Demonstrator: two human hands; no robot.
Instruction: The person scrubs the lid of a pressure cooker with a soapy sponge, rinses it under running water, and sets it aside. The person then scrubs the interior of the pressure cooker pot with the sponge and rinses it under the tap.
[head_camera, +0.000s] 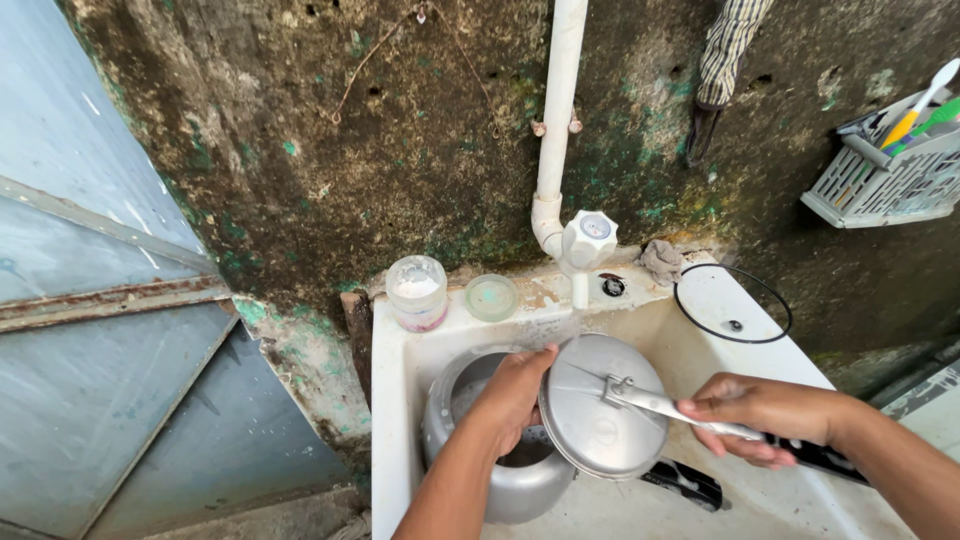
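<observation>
Firstly, the right hand (762, 416) was closed around the long handle (672, 408) of the pressure cooker lid (600, 408), with the fingers wrapped under it and the thumb on top, near the place where the metal bar passes into the black grip. From this grip the handle ran to the left and a little upward, so the long axis of the lid with its handle lay almost across the view, and the round lid was at the far end of it, to the left of the right hand. The lid was tilted, with its domed top side facing the camera.

The left hand (512, 392) was nearer to the lid body. Its fingers were curled and pressed on the left edge of the lid, above the open mouth of the pressure cooker pot (490, 470). So the lid stood between the two hands, partly over the right side of the pot.

The pot rested in the white sink (395, 400), and its own black handle (682, 482) pointed to the right, below the lid. Further out, a plastic jar (416, 292) and a small round lid (492, 297) stood on the sink ledge, the white tap (588, 240) was behind, and a black rubber ring (733, 303) lay on the right part of the ledge. A grey basket (885, 180) hung on the wall.
</observation>
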